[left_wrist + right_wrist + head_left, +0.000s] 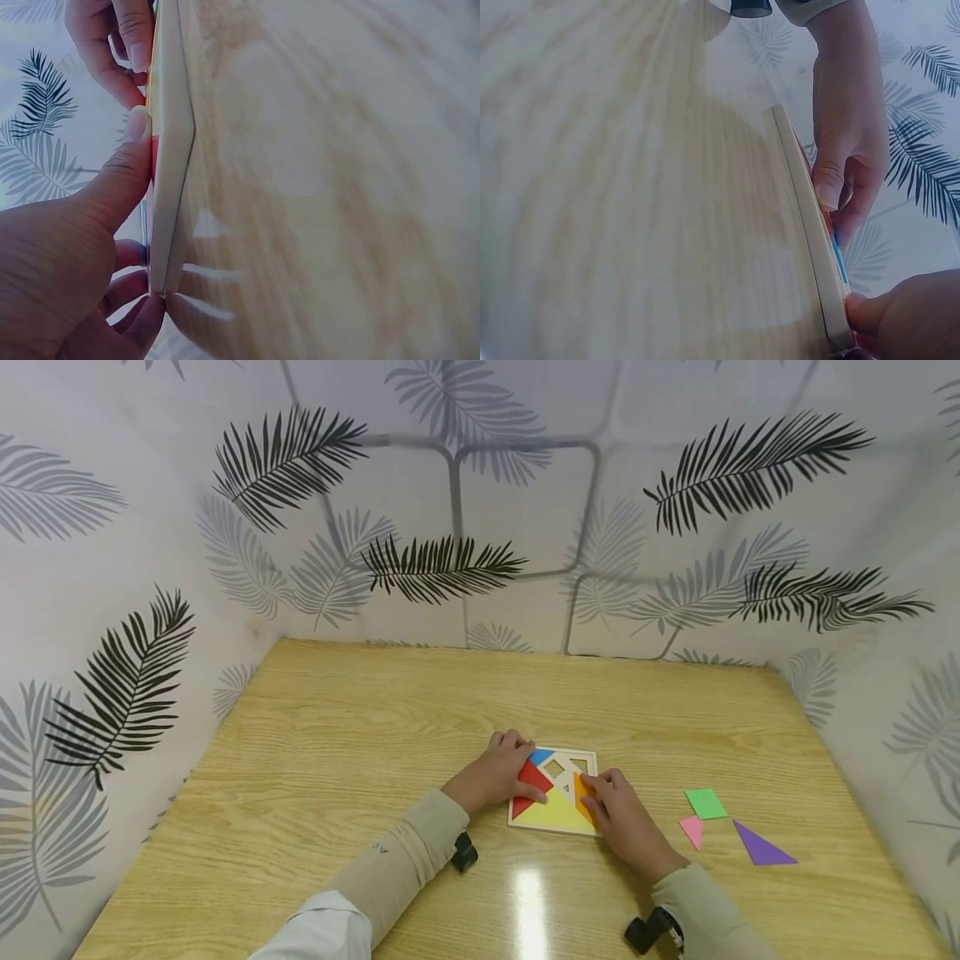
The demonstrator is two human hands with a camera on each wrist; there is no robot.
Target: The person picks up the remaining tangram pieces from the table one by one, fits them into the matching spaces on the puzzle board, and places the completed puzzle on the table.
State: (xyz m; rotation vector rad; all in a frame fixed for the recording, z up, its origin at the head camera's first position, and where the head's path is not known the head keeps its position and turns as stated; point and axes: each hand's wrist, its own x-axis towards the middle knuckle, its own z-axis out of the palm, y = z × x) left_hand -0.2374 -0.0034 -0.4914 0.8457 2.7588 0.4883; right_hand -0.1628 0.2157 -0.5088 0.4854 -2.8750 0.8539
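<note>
A square tangram board (555,832) with a pale frame lies on the table, holding red (534,778), yellow (553,814) and blue (540,756) pieces. My left hand (498,772) grips the board's left side, its thumb over the top and its fingers at the edge, as the left wrist view shows (82,247). With thumb and fingers my right hand (626,822) pinches an orange piece (580,792) at the board's right side; the hand hides part of it. Bare slots with small holes show in the upper right of the board.
Right of the board lie a green square (705,803), a small pink piece (693,832) and a purple triangle (763,845) on the wooden table (337,735). A leaf-patterned cloth (517,510) rises behind the table and at both sides.
</note>
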